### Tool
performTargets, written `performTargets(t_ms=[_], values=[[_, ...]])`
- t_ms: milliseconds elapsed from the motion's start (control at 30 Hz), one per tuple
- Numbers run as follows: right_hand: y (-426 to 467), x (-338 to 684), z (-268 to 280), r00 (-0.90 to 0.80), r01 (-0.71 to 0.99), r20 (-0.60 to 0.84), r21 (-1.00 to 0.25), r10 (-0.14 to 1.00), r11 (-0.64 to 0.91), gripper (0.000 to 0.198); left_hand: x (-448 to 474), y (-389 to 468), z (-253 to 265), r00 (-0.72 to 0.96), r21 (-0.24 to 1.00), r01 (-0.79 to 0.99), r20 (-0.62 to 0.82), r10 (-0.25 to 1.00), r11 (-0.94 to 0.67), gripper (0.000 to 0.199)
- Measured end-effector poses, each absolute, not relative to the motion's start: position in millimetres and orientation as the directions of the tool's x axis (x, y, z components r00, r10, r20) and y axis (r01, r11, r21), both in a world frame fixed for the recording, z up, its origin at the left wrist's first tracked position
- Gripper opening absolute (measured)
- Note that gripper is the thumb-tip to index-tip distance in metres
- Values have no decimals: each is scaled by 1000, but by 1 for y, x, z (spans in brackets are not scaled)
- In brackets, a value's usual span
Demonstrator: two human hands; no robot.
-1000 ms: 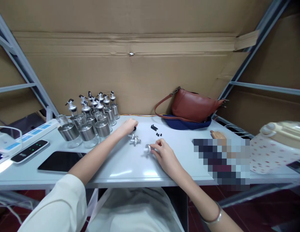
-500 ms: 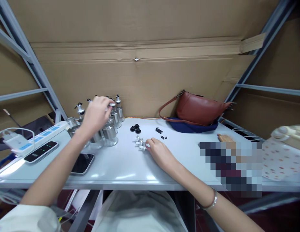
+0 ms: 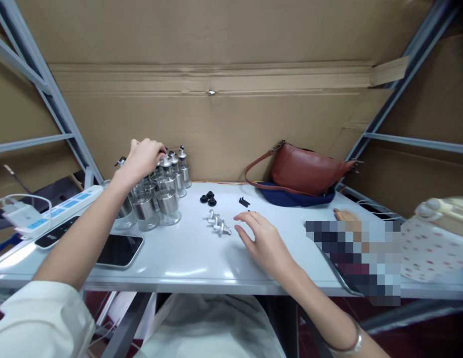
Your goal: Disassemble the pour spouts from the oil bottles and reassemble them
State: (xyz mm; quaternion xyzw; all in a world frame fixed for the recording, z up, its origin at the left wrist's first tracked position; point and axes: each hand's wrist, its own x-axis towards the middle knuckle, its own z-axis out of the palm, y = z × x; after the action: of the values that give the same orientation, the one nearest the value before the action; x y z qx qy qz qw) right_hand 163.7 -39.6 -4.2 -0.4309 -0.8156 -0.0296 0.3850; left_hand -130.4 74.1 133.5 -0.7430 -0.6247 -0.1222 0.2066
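Observation:
My left hand (image 3: 143,156) is over the cluster of glass bottles (image 3: 167,201) with metal sleeves and silver pourer tops. Its fingers curl downward near the tops, and what they grip, if anything, is hidden behind the hand. My right hand (image 3: 263,241) is open above the table, thumb and fingers apart, with nothing in it. Just left of its fingertips lie several small silver spout pieces (image 3: 219,224). Black round caps (image 3: 209,199) sit behind them. A black clip-like part (image 3: 244,202) lies beyond my right hand.
A black phone (image 3: 119,250) lies in front of the bottles. At the left are a power strip (image 3: 63,211) and a black device (image 3: 54,236). A brown bag (image 3: 309,169) rests on blue cloth at the back right. A pixelated area covers the right side. Cardboard (image 3: 224,129) walls the back.
My right hand has let go of the silver spout pieces, drawn back to the right and opened. My left hand has shifted slightly left and up over the bottle tops.

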Motion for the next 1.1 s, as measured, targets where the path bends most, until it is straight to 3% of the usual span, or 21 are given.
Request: performTargets(t_ms=[233,333,567,700,900,1000,1100], values=[[-53,171,13,-189,666,768,-359,613,654,10,-106,33,175,157,23,958,793,588,-287,30],[-60,167,20,-151,612,752,-438,642,658,8,-96,9,179,171,23,924,867,468,-381,26],[-71,154,26,-157,471,698,-569,699,674,17,-61,-45,133,475,-201,780,807,352,-593,19],[-75,150,27,-212,402,655,-618,725,676,29,-43,-65,103,574,-161,658,739,352,-736,13],[-75,148,29,-254,388,653,-607,713,694,22,-31,-70,88,584,-137,564,763,276,-814,11],[-70,145,29,-239,388,641,-625,729,677,28,-30,-61,76,514,-14,535,799,312,-845,10],[-66,141,30,-215,395,647,-628,732,671,29,-26,-55,52,316,367,434,793,521,-823,18]])
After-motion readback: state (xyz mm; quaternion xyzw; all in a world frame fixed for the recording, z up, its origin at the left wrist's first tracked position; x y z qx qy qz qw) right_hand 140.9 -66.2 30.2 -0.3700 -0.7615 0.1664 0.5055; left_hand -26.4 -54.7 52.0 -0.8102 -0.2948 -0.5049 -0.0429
